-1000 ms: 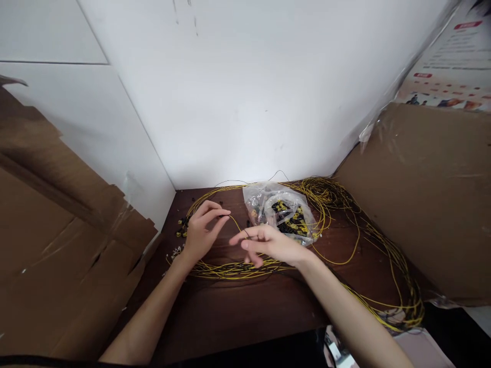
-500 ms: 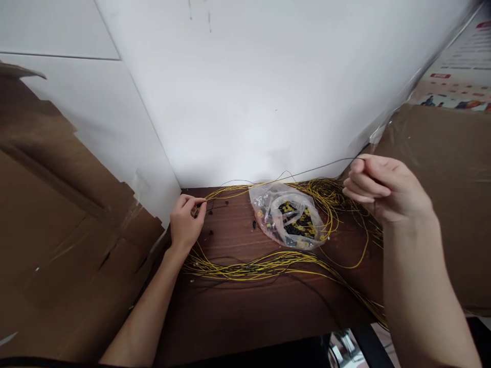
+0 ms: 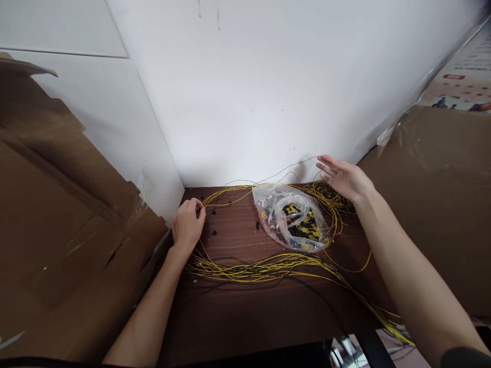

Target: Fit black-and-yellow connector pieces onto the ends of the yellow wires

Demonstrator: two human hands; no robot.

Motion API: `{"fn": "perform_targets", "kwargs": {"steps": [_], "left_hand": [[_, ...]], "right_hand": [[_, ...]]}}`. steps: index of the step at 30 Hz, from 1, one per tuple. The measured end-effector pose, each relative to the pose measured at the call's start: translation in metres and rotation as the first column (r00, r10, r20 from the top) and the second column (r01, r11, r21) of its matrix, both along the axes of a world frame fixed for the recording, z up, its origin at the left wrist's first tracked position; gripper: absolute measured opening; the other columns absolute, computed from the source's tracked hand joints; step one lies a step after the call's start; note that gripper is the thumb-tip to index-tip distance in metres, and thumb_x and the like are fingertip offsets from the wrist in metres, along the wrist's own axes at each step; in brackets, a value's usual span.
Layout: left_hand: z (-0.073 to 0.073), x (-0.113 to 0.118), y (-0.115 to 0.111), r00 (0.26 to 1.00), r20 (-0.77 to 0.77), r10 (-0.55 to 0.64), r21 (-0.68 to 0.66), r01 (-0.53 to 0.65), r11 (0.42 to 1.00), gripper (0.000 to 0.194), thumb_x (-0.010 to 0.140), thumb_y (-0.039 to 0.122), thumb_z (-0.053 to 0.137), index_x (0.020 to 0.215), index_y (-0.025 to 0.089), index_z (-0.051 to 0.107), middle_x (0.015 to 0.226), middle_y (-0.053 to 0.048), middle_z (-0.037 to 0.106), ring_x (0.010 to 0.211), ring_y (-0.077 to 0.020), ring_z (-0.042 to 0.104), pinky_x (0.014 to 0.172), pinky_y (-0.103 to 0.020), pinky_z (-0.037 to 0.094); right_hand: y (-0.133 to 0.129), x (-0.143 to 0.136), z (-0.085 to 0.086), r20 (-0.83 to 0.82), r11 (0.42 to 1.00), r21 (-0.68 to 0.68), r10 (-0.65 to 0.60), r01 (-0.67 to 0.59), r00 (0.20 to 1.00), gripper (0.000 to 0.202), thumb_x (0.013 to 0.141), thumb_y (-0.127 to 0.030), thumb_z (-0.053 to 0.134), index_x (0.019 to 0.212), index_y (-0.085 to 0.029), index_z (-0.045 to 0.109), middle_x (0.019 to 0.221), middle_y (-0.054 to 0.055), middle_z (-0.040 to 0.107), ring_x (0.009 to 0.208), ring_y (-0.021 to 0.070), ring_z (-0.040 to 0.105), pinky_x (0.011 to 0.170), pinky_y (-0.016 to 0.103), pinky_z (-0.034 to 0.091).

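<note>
1. My left hand (image 3: 187,221) is curled, thumb and forefinger bent towards each other at the left end of the rear yellow wires (image 3: 224,190). I cannot tell whether it grips one of them.
2. My right hand (image 3: 347,180) is loosely open, its fingers extended and a little apart. A thin dark wire (image 3: 303,161) reaches its fingertips; I see no firm grip on it.
3. This thin wire rises in a wavy line from the rear yellow wires towards my right hand, in front of the white wall (image 3: 245,92).
4. The rear wires run from my left hand to behind the plastic bag (image 3: 264,197), and a tangled yellow coil (image 3: 328,194) lies just below my right hand.
5. The bag is clear and crumpled, between both hands, and it contains small black and yellow connectors (image 3: 305,225).
6. Nearer to me, a long bundle of yellow and black wires (image 3: 268,266) crosses the dark brown, wood-grained tabletop (image 3: 238,312).
7. Brown cardboard (image 3: 57,230), torn along its edge, stands at the left.
</note>
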State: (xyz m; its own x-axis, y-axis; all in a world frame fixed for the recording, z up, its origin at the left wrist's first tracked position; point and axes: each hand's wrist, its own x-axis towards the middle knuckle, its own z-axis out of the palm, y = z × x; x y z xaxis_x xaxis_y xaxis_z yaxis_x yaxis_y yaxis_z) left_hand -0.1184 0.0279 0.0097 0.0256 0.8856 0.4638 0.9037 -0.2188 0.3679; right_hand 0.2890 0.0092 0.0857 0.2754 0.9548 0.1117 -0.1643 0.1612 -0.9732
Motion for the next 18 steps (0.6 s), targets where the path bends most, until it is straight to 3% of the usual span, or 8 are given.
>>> {"fn": "perform_targets", "kwargs": {"steps": [5,7,9,12,14,18], "left_hand": [[-0.006,-0.001,0.003,0.994,-0.103,-0.048,0.001,0.048,0.999,0.017,0.081,0.030,0.051,0.075,0.019,0.062,0.076,-0.007,0.057,0.074,-0.0223,0.052,0.056,-0.029,0.035],[-0.009,-0.003,0.004,0.989,-0.139,-0.058,0.015,0.061,0.998,0.024,0.082,0.035,0.050,0.074,0.019,0.066,0.075,-0.009,0.057,0.075,-0.0239,0.051,0.056,-0.030,0.036],[-0.010,-0.003,0.004,0.985,-0.160,-0.064,0.013,0.067,0.998,0.031,0.084,0.036,0.046,0.075,0.018,0.069,0.076,-0.009,0.057,0.077,-0.0243,0.050,0.060,-0.032,0.039],[-0.008,-0.003,0.004,0.984,-0.163,-0.072,-0.014,0.071,0.997,0.034,0.086,0.034,0.041,0.081,0.017,0.071,0.084,-0.009,0.057,0.083,-0.0243,0.049,0.071,-0.034,0.043],[-0.007,-0.002,0.004,0.986,-0.140,-0.088,-0.014,0.087,0.996,0.033,0.086,0.032,0.042,0.086,0.017,0.071,0.088,-0.009,0.057,0.087,-0.0245,0.048,0.076,-0.036,0.043],[-0.004,0.002,0.002,0.981,-0.074,-0.179,0.011,0.180,0.984,0.028,0.086,0.028,0.044,0.089,0.016,0.070,0.091,-0.009,0.057,0.090,-0.0236,0.047,0.081,-0.036,0.043]], "right_hand": [[0.004,-0.022,-0.024,0.334,0.989,-0.119,-0.039,0.083,0.942,0.029,0.070,-0.028,0.065,0.097,-0.019,0.065,0.120,0.011,0.058,0.116,0.0255,0.050,0.092,0.042,0.044],[0.000,-0.035,-0.030,0.563,0.982,-0.140,-0.025,0.126,0.826,0.033,0.071,-0.031,0.066,0.100,-0.016,0.066,0.115,0.014,0.060,0.120,0.0301,0.046,0.100,0.049,0.034],[-0.008,-0.051,-0.032,0.765,0.989,-0.046,-0.054,0.138,0.642,0.032,0.070,-0.031,0.067,0.098,-0.015,0.068,0.117,0.016,0.058,0.129,0.0334,0.034,0.106,0.052,0.024],[-0.025,-0.079,-0.031,0.874,0.989,0.120,-0.145,0.083,0.464,0.028,0.077,-0.030,0.060,0.101,-0.018,0.067,0.130,0.014,0.048,0.129,0.0319,0.034,0.104,0.051,0.027],[-0.037,-0.098,-0.032,0.876,0.980,0.200,-0.179,0.001,0.448,0.023,0.083,-0.027,0.052,0.098,-0.020,0.067,0.131,0.011,0.047,0.123,0.0273,0.043,0.102,0.046,0.033],[-0.055,-0.128,-0.041,0.843,0.926,0.327,-0.195,-0.190,0.501,0.025,0.087,-0.016,0.041,0.097,-0.022,0.063,0.117,0.007,0.057,0.110,0.0205,0.053,0.094,0.039,0.042]]}}
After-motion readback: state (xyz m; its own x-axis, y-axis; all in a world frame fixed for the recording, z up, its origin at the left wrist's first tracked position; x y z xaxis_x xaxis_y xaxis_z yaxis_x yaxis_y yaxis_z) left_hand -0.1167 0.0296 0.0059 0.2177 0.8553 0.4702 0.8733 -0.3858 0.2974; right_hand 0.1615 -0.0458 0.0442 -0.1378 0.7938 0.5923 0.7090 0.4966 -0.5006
